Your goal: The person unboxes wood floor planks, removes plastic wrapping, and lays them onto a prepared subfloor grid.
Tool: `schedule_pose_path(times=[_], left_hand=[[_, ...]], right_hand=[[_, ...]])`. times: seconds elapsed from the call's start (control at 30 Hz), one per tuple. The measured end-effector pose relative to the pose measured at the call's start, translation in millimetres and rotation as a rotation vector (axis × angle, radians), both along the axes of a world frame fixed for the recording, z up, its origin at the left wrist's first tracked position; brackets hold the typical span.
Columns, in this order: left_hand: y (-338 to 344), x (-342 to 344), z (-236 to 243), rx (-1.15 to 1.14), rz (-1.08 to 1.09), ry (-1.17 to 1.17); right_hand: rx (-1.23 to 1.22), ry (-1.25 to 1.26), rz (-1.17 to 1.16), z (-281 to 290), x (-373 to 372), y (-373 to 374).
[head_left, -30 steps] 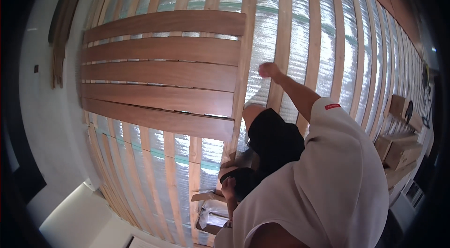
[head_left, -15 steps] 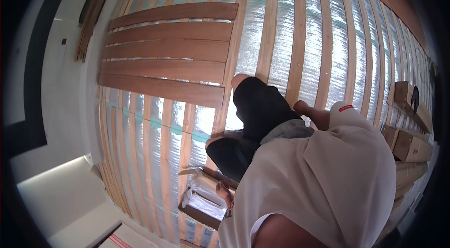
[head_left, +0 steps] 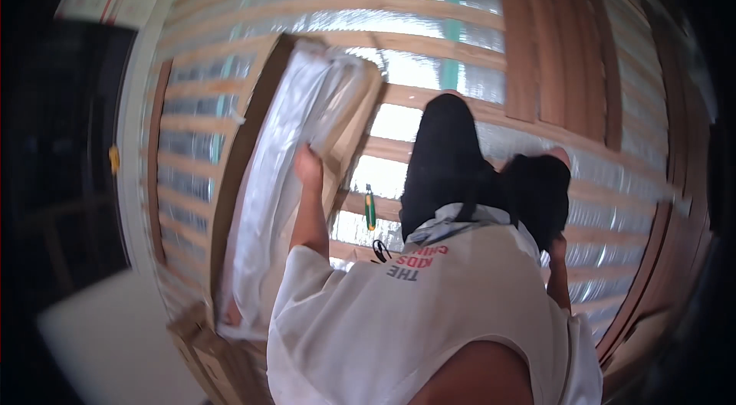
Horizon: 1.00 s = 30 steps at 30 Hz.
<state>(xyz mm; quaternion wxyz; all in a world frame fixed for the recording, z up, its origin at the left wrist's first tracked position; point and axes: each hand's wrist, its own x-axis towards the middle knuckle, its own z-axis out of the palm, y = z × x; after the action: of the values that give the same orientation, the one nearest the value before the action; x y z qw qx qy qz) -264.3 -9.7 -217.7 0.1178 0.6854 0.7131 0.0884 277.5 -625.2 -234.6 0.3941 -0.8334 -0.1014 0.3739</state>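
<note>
My left hand point(head_left: 309, 163) has its fingers curled on the white plastic wrapping point(head_left: 268, 183) of a long pack lying in an open cardboard box point(head_left: 234, 171), left of my bent legs in black shorts. Between the box and my legs lies a small green-handled tool point(head_left: 370, 208), with a dark looped object point(head_left: 380, 250) just below it. My right hand point(head_left: 556, 245) is beside my right knee, its fingers mostly hidden by the leg and blurred.
Reddish-brown planks point(head_left: 556, 45) lie at upper right across timber battens point(head_left: 360, 6) over silver foil sheeting point(head_left: 406, 64). More cardboard boxes point(head_left: 203, 355) sit at lower left. A dark panel point(head_left: 80, 144) and pale wall edge point(head_left: 146, 152) border the left.
My view has swung round, bringing the long box beside me on the left. My left hand has moved onto the wrapped pack; my right hand has come back from over the foil to beside my leg.
</note>
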Motion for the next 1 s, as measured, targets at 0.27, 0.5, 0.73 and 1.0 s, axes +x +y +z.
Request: schedule_pose_path(times=[0.27,0.5,0.73,1.0], left_hand=[[5,-82,-20,0.193,-0.199,0.135],[50,-78,-17,0.196,-0.132,0.152],[114,-120,-9,-0.148,-0.099,0.222],[117,-184,-29,0.099,-0.033,0.125]], right_hand=[[-0.381,0.099,-0.047,109,14,63],[-0.255,0.122,0.058,128,9,78],[-0.385,0.12,0.041,136,-8,57],[-0.36,0.173,0.086,134,-20,54]])
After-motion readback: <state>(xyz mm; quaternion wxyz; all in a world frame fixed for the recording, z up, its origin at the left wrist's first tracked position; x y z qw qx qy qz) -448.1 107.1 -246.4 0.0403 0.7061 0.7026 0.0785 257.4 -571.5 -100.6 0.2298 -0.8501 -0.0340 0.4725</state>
